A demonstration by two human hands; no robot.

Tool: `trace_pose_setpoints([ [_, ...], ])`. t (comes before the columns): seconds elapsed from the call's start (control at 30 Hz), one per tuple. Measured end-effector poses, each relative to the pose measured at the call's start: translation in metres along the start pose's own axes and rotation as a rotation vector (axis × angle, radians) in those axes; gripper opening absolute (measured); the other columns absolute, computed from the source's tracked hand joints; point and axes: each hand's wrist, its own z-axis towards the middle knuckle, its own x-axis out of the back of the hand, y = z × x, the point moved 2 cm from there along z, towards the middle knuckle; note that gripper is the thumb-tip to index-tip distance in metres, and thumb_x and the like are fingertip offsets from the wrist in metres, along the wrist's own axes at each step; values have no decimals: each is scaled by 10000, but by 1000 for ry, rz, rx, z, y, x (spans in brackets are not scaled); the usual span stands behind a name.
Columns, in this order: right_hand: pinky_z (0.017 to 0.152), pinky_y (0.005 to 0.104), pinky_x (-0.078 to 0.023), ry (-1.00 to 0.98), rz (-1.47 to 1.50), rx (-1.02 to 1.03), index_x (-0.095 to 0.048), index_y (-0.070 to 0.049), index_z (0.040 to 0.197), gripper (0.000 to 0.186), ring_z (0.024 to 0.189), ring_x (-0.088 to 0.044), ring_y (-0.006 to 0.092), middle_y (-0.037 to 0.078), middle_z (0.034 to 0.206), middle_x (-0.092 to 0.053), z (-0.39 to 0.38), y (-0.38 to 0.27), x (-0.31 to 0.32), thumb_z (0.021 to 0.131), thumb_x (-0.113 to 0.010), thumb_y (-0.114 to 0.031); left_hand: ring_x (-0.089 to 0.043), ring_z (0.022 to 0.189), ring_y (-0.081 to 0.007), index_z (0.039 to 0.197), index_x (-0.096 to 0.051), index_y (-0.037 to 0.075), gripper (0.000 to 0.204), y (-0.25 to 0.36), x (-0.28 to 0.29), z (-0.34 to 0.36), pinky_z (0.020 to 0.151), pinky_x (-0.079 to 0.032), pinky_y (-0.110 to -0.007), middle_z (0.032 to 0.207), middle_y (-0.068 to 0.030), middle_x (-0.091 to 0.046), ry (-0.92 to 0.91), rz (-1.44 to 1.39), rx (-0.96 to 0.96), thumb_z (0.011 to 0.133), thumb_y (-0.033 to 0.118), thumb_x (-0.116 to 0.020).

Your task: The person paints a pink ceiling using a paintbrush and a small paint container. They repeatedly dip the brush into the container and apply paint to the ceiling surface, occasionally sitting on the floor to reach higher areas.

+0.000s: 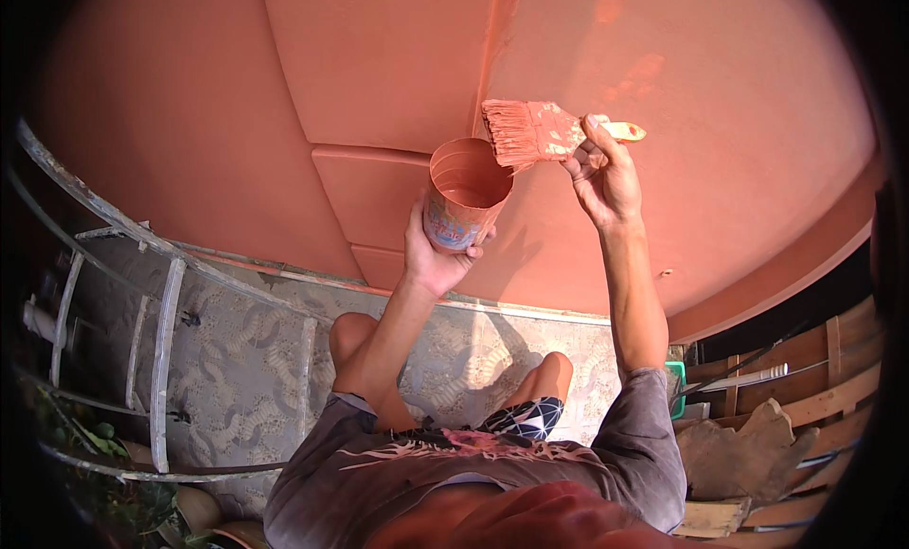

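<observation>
My left hand [437, 250] is wrapped round a paint-smeared can [453, 222], holding it tilted so its open top and reddish-orange inside show. Terracotta paint coats the can's rim and upper side. In my right hand [606, 175] is a wide paintbrush [542, 132], gripped near the base of its handle. Its bristles point left, thick with the same terracotta paint, and overlap the can's right rim; whether they touch it I cannot tell. Ahead of both hands stands a terracotta-coloured wall [748, 142] with raised bands and recessed lines.
A metal ladder [166, 360] stands at the left, with plants [104, 440] and pots below it. Patterned floor tiles [246, 378] lie under me. Wooden slats [843, 388], a rough brown slab [748, 454] and a green container [676, 388] are at the right.
</observation>
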Motion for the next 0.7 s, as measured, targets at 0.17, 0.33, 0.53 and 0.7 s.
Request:
trace_pose_setpoints([
  [0.17,878,379,-603,23,104,32,-599,-43,1042,120,1078,-656,247,111,1082,-634,8,2,-5,992,-624,-149,-638,958,-329,1366,-507,124,629,10,10,-6,559,-509,-304,1244,-146,-608,21,-48,-29,986,608,-380],
  [0.33,883,390,-607,28,154,210,-594,-84,1069,124,1099,-643,254,103,1147,-614,19,-25,4,1005,-617,-189,-631,954,-342,1368,-506,127,665,13,15,-11,546,-503,-316,1185,-108,-617,66,-117,-41,968,642,-378],
  [0.53,964,452,-547,-9,89,643,-580,-124,1061,145,1132,-593,257,60,1142,-612,58,-98,-33,1011,-621,-254,-602,1007,-371,1393,-470,107,688,39,26,-10,567,-554,-334,1247,-171,-584,-73,-144,-51,926,613,-476],
  [0.7,852,493,-635,-115,-118,1084,-565,-39,1079,176,987,-692,290,123,1050,-643,91,-175,-100,978,-657,-150,-594,1008,-381,1374,-493,121,673,49,37,-3,556,-542,-350,1249,-164,-579,-78,-145,-26,904,603,-510],
])
